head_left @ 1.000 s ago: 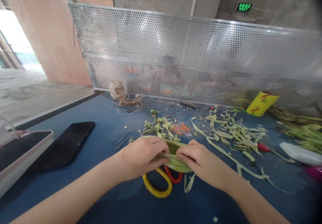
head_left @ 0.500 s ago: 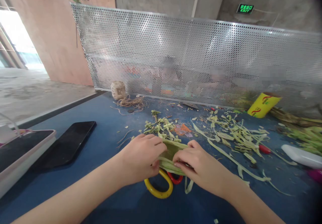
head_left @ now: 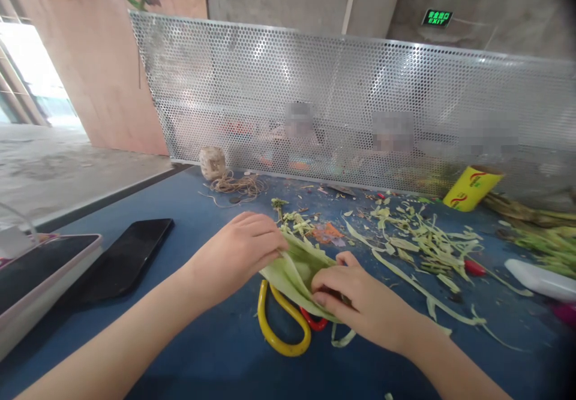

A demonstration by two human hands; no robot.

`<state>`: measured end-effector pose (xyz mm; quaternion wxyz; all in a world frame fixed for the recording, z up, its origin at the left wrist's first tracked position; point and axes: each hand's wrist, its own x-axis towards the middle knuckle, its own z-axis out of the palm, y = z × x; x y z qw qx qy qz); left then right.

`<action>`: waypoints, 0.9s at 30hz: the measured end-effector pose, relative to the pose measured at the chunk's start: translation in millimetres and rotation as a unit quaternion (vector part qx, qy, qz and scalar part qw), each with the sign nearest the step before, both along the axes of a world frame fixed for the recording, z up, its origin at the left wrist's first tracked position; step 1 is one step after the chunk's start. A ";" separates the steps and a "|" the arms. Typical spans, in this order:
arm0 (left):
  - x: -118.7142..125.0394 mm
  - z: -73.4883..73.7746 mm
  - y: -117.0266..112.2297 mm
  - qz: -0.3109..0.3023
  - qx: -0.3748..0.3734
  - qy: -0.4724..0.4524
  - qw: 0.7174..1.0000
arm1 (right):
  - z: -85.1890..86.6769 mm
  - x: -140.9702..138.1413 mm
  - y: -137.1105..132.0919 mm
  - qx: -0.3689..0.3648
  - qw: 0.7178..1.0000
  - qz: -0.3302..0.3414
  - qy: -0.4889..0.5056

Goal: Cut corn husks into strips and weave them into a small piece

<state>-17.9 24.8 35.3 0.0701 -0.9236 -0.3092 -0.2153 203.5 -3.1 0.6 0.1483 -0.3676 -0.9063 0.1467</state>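
Note:
Between my hands stretches a pale green leaf-like sheet [head_left: 294, 268], folded into a loose pocket; it resembles a corn husk. My left hand [head_left: 240, 253] pinches its left end, fingers bent over the upper edge. At the right end, my right hand [head_left: 348, 289] grips it between thumb and fingers. Under the sheet lies a pair of scissors, its yellow handle loop [head_left: 288, 352] and red handle loop [head_left: 317, 322] showing; the blades are hidden. A thin curled green strip [head_left: 344, 340] hangs beside my right hand.
Shredded green strips [head_left: 427, 238] cover the right of the blue table. A yellow roll [head_left: 472, 187], white object [head_left: 540, 280] and red piece [head_left: 474, 267] lie there. Phone [head_left: 130, 256] at left; twine [head_left: 236, 185] behind. A perforated metal screen [head_left: 270, 88] bounds the back, people behind it.
My left hand has moved left and up, drawing the left end of the green sheet out wider. More of the yellow handle shows. My right hand has hardly moved.

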 end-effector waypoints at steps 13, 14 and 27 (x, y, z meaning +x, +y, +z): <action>0.3 -1.4 0.9 0.195 0.053 -0.150 0.968 | -4.1 -0.7 -3.1 -0.032 0.999 -0.035 0.013; 0.2 -1.4 0.4 0.232 0.049 -0.161 0.958 | -4.1 -1.0 -3.5 -0.045 0.998 -0.042 0.021; 3.4 3.2 -4.5 0.187 -0.240 -0.264 0.915 | 3.4 -3.1 -5.5 -0.041 0.999 -0.005 0.018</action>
